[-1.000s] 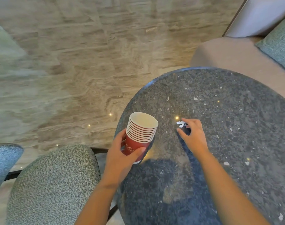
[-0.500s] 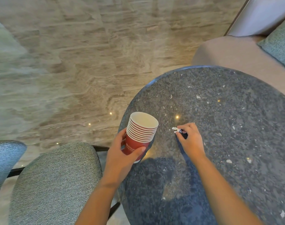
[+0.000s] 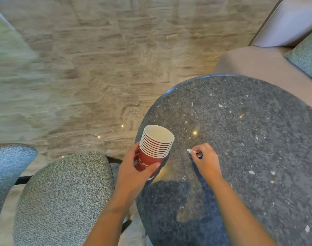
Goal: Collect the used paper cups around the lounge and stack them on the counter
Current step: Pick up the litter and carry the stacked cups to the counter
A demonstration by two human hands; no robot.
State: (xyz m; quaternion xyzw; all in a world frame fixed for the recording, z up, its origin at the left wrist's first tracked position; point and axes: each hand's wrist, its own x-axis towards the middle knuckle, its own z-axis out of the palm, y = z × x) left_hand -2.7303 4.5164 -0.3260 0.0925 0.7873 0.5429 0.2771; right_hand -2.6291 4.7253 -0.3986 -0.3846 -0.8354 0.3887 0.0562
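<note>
A stack of several red paper cups (image 3: 156, 145) with white rims is held upright in my left hand (image 3: 135, 170), at the left edge of the round dark stone table (image 3: 249, 121). The top cup looks empty inside. My right hand (image 3: 206, 160) hovers just above the tabletop to the right of the stack. Its thumb and forefinger pinch a small white scrap of paper (image 3: 189, 150). About a hand's width separates the scrap from the cups.
A grey upholstered chair (image 3: 62, 197) stands to the left of the table, with a second one (image 3: 7, 166) at the far left. A beige sofa (image 3: 262, 66) with a green cushion (image 3: 308, 55) lies behind the table. Polished stone floor fills the rest.
My right hand picked the white scrap off the tabletop and drew it back slightly toward me. The left hand and the cup stack stayed where they were.
</note>
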